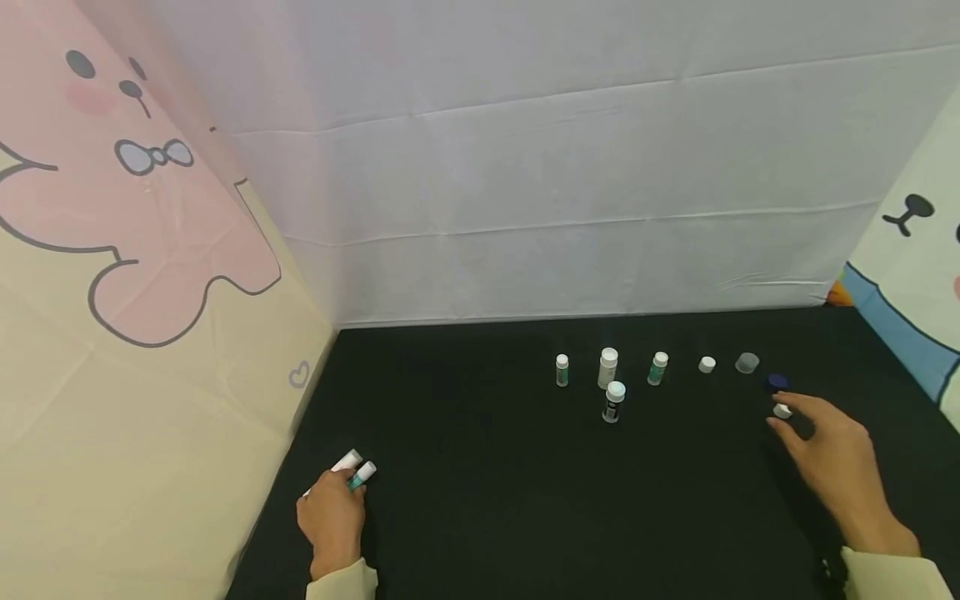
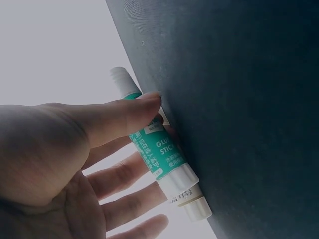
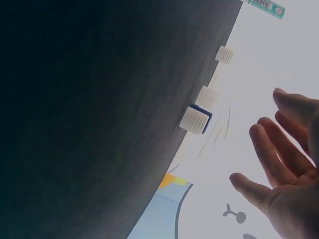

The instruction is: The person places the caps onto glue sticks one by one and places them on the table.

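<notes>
At the table's left side my left hand (image 1: 330, 512) pinches a green glue stick (image 2: 159, 147) with a white cap, thumb across its label. A second, white glue stick (image 1: 347, 461) lies close beside it, mostly covered by the hand. On the right, my right hand (image 1: 836, 450) has thumb and fingers apart around a small white cap (image 1: 782, 412) on the table. In the right wrist view a gap shows between the fingers and that white ridged cap (image 3: 193, 121). Just behind it sits a dark blue cap (image 1: 777, 382).
Beyond the blue cap stand a translucent cap (image 1: 747, 362) and another white cap (image 1: 707, 365). Further left are two green glue sticks (image 1: 562, 371) (image 1: 657, 369), a white glue stick (image 1: 607, 369) and a dark-labelled one (image 1: 612, 403). Cloth walls (image 1: 510, 275) edge the black table (image 1: 525, 508).
</notes>
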Action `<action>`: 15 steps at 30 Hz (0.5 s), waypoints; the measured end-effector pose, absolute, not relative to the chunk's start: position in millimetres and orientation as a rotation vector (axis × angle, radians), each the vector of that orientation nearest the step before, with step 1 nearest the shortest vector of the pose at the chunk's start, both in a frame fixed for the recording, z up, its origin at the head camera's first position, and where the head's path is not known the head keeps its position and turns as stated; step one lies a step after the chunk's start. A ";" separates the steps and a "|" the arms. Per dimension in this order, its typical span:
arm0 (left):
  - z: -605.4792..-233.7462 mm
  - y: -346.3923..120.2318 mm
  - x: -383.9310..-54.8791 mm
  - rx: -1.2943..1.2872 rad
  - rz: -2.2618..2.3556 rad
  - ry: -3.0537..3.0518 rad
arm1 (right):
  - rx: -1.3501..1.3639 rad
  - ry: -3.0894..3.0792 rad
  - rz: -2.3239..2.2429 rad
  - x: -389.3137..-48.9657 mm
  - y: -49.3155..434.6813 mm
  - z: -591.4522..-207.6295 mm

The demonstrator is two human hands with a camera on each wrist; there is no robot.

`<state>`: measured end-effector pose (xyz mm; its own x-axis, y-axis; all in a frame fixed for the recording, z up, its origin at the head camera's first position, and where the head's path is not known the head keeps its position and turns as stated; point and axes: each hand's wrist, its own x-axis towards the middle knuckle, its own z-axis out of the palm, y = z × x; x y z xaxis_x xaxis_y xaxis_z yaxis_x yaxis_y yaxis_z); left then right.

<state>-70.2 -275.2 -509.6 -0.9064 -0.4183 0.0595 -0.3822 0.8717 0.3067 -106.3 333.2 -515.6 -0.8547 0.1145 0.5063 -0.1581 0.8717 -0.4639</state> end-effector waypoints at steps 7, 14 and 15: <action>-509.1 -274.8 -70.7 0.610 -0.419 -2.927 | -0.005 -2.597 0.682 -112.4 339.9 -515.0; -510.2 -274.6 -69.8 0.589 -0.406 -2.920 | -0.072 -2.716 0.686 -116.1 347.0 -514.1; -510.5 -274.6 -69.7 0.589 -0.405 -2.922 | -0.079 -2.729 0.683 -116.5 347.8 -514.1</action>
<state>-69.7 -274.6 -510.5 -0.9149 -0.3963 0.0767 -0.3606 0.8878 0.2861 -116.5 347.8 -514.1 -0.9455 0.1310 0.2982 -0.0249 0.8838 -0.4672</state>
